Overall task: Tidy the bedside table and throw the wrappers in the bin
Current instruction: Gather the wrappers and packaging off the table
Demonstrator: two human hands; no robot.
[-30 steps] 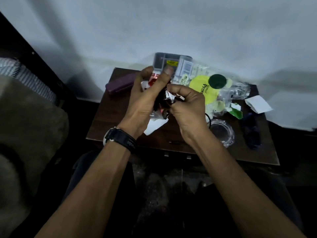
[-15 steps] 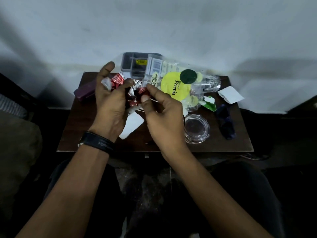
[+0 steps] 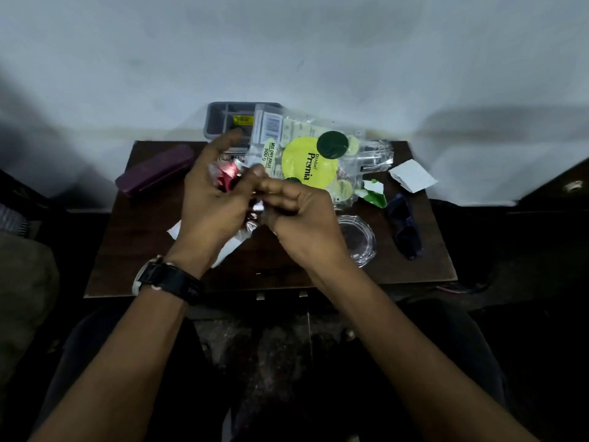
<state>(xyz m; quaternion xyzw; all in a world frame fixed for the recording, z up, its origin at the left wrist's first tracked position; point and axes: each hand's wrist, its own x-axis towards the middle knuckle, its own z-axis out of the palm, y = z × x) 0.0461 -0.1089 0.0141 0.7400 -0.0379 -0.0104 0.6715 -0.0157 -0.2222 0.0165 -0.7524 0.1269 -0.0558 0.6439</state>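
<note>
Wrappers (image 3: 228, 173) being gathered: left grip (image 3: 213, 202) clutches them, right grip (image 3: 302, 224) pinches one alongside; next, the bin must be found.

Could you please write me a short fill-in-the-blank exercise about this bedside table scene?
1. The left hand grips crumpled wrappers coloured silver and ____.
2. The pouch with the yellow label reads "Mix Dry ____".
3. The purple case lies on the table's ____ side.
4. The blue ____ lie right of the clear dish.
Missing words: red; Fruit; left; sunglasses.
</note>
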